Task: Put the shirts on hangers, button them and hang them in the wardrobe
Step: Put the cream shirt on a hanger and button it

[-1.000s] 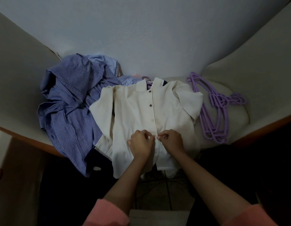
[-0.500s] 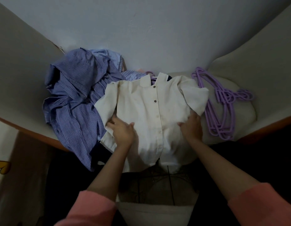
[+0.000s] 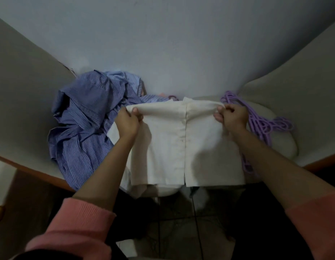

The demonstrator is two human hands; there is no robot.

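A cream shirt (image 3: 174,147), buttoned down its front, hangs between my two hands over the pale seat. My left hand (image 3: 128,121) grips its left shoulder and my right hand (image 3: 231,117) grips its right shoulder, both with fingers curled round the cloth. A purple hanger hook (image 3: 173,97) peeks out behind the collar. A heap of blue striped shirts (image 3: 88,117) lies to the left of the cream one. Several loose purple hangers (image 3: 264,124) lie to the right, partly behind my right hand.
The clothes rest on a pale cushioned seat (image 3: 281,139) with an orange-brown front edge (image 3: 31,171), hemmed in by pale sides left and right and a grey-blue wall behind. Dark floor with cables lies below the shirt's hem.
My hands left the lower buttons, slid out along the shirt's sides and up to its shoulders. The cream shirt is now lifted by the shoulders and hangs down instead of lying flat.
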